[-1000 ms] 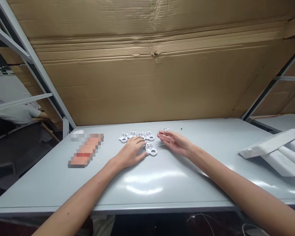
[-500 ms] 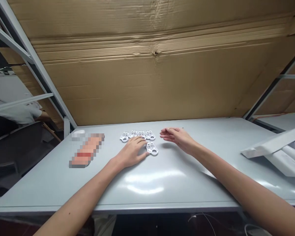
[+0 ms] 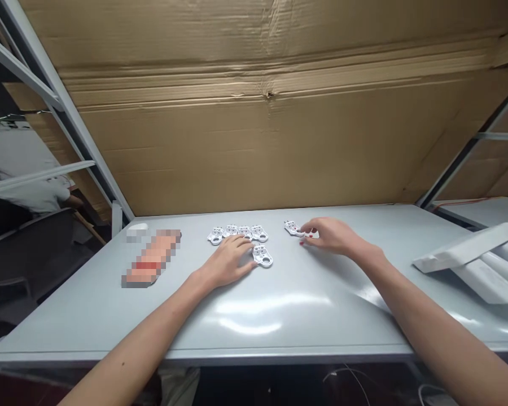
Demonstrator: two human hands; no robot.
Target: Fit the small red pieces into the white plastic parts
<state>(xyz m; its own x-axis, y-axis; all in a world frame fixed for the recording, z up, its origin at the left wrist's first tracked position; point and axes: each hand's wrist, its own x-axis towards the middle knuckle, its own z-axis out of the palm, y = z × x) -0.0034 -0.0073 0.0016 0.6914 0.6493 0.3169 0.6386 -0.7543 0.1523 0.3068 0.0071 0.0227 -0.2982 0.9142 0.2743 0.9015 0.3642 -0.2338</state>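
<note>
Right hand (image 3: 329,237) curled over a white plastic part (image 3: 292,228), hold unclear; left hand (image 3: 231,261) open, flat, empty, by the row of parts (image 3: 258,233).

No readable text anywhere, markings on the white plastic pieces (image 3: 262,256) too small to make out, blurred block (image 3: 151,259) illegible, cardboard sheet (image 3: 254,141) without legible print

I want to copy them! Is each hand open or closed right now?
Left hand: open, lying flat beside a white plastic piece, holding nothing.
Right hand: fingers closed on another white plastic piece, it seems.
</note>
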